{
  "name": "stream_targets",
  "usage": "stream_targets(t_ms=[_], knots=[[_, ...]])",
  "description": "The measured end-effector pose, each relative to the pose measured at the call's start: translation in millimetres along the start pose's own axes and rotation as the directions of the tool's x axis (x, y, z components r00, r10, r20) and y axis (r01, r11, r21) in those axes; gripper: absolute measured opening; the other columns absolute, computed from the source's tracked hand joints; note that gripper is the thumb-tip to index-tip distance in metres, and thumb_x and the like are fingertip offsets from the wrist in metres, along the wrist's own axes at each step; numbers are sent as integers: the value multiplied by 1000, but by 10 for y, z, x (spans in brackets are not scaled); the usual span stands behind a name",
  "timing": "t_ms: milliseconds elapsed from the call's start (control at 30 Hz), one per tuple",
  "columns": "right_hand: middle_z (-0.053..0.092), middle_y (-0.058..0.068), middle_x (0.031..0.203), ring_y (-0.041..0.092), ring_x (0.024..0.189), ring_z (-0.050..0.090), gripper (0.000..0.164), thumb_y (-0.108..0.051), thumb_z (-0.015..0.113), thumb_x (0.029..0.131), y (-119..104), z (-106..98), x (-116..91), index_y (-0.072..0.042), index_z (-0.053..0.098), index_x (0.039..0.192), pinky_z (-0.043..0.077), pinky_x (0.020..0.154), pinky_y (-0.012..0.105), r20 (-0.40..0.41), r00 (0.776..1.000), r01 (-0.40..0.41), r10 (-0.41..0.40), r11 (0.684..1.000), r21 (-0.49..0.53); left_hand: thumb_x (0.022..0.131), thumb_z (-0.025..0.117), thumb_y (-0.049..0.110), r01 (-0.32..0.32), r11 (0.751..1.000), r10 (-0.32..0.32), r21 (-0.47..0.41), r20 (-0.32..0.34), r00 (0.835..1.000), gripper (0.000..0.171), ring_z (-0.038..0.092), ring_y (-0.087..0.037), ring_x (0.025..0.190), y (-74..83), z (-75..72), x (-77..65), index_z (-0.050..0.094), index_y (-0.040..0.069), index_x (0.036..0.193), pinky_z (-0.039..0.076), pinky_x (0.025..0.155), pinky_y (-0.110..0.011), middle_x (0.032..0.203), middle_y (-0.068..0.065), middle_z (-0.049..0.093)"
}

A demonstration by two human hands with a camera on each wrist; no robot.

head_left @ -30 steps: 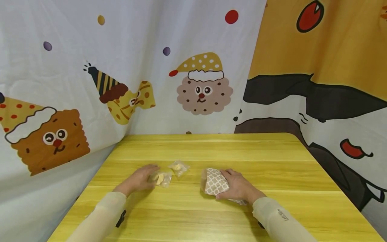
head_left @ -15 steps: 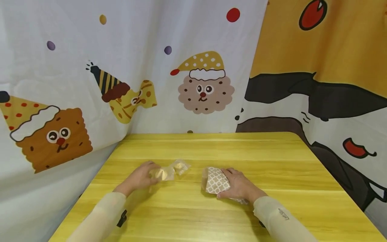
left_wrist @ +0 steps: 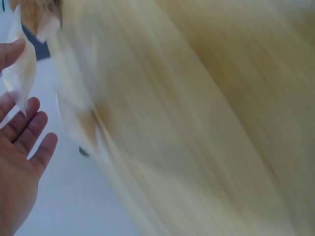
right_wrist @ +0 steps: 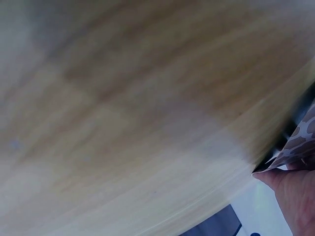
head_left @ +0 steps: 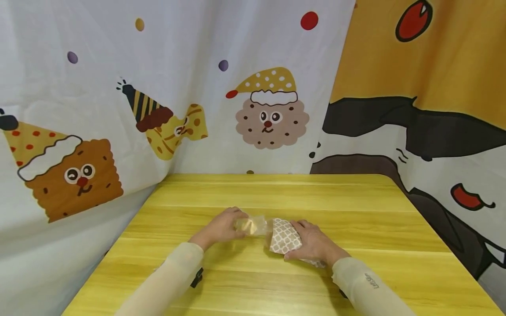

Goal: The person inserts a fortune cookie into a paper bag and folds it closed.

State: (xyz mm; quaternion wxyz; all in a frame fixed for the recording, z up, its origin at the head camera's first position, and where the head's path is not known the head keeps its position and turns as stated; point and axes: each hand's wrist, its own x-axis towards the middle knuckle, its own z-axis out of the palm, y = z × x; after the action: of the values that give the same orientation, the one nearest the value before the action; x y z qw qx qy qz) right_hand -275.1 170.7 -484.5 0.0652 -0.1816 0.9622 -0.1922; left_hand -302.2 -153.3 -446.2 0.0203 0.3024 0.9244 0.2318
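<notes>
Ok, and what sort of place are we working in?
Probably a screened-off indoor work corner: a wood-grain table fills the foreground, and a cloth backdrop printed with cartoon snacks in party hats hangs behind it and along its left. What lies behind the cloth is hidden.

My right hand [head_left: 312, 243] covers part of the patterned bag [head_left: 284, 237], and the right-wrist view's edge crops both. Blur hides what the clear packet [head_left: 257, 225] in my left hand [head_left: 226, 224] contains. Another wrapper [left_wrist: 78, 125] smears in the left-wrist view. The lettering [head_left: 371, 281] on my right sleeve [head_left: 357, 281] is too small to read surely.
</notes>
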Motion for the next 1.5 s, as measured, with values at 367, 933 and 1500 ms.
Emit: stream_targets(t_ms=[367, 933, 1500], knots=[[36, 19, 152, 46, 136, 35, 119, -76, 75, 65, -17, 7, 2, -10, 33, 155, 36, 104, 63, -4, 1000, 4, -4, 1000, 5, 86, 77, 30, -30, 995, 21, 94, 95, 995, 55, 50, -28, 126, 277, 242, 232, 60, 12, 135, 42, 106, -44, 137, -9, 54], [36, 20, 152, 47, 136, 35, 118, -75, 75, 66, 23, -11, -14, -10, 32, 156, 34, 106, 62, -5, 1000, 10, -10, 1000, -17, 98, 65, 22, 73, 990, -86, -121, -108, 990, 45, 64, -24, 90, 228, 413, 42, 57, -3, 133, 55, 77, -39, 105, -14, 66], [40, 19, 148, 44, 133, 40, 119, -77, 74, 65, 43, 30, 8, -9, 35, 154, 36, 104, 61, -28, 999, 34, -34, 999, -19, 98, 62, 12, 109, 875, -173, -472, -95, 980, 37, 60, -30, 103, 372, 512, 157, 58, -4, 132, 52, 85, -43, 114, -15, 61]])
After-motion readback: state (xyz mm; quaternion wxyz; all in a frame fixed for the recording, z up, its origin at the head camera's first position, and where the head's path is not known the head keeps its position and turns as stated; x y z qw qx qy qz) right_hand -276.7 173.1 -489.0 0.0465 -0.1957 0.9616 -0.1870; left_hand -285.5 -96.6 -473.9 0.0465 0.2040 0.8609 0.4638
